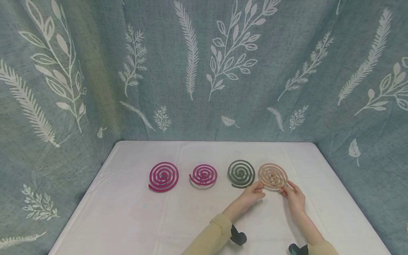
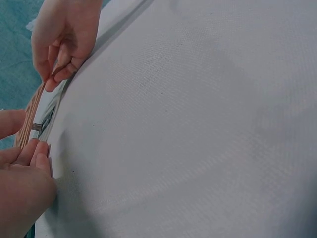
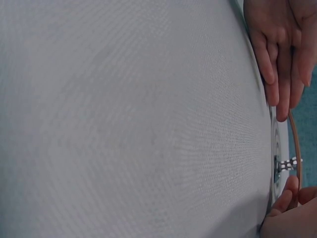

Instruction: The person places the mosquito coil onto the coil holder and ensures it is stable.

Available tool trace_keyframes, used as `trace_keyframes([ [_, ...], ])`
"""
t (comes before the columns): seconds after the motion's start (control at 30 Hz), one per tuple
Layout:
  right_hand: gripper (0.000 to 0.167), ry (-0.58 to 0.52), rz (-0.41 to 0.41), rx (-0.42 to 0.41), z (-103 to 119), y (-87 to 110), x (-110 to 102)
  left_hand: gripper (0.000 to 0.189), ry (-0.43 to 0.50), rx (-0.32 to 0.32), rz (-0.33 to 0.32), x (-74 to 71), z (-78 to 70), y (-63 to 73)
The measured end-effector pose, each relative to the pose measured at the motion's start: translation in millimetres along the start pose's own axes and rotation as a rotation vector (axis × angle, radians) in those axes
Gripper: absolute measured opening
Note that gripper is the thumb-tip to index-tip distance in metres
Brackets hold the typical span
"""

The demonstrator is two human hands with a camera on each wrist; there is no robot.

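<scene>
A tan mosquito coil [image 1: 272, 176] lies at the right end of a row of coils, raised a little above the table. At its right front edge, my right hand [image 1: 294, 198] pinches the rim between thumb and fingers. My left hand [image 1: 251, 194] is at the left front edge; in the right wrist view its fingers [image 3: 282, 74] are fairly straight, with fingertips at the rim and the thumb apart. Beneath the coil, a small metal stand [image 3: 277, 168] shows in the right wrist view.
Left of the tan coil is a dark green coil [image 1: 241, 173], close to my left hand. Two magenta coils, one mid-row [image 1: 204, 175] and one at the far left [image 1: 163, 176], lie further along. A white cloth covers the table [image 1: 127, 219]; a leaf-patterned curtain [image 1: 204, 117] hangs behind.
</scene>
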State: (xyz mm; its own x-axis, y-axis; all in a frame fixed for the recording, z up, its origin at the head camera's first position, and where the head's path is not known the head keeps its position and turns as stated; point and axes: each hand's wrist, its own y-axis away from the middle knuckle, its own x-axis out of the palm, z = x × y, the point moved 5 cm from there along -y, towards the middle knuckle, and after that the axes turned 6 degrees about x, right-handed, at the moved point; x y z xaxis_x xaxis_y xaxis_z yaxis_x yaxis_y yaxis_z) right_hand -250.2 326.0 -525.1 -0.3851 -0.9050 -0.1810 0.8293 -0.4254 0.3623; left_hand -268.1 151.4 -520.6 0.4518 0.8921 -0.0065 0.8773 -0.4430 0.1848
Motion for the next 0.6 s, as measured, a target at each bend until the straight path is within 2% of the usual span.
trace_keyframes([
  [0.2,0.061,-0.026,-0.009,-0.027,-2.0,-1.1,0.0,0.059,0.002,0.001,-0.011,-0.7,0.7,0.2],
  [0.33,0.062,-0.086,-0.006,-0.046,-2.4,-1.4,-0.2,0.059,0.004,0.008,-0.011,-0.9,0.9,0.1],
  [0.6,0.06,-0.019,-0.002,-0.006,-0.3,0.4,0.7,0.059,0.009,0.008,-0.016,-1.4,1.4,0.6],
])
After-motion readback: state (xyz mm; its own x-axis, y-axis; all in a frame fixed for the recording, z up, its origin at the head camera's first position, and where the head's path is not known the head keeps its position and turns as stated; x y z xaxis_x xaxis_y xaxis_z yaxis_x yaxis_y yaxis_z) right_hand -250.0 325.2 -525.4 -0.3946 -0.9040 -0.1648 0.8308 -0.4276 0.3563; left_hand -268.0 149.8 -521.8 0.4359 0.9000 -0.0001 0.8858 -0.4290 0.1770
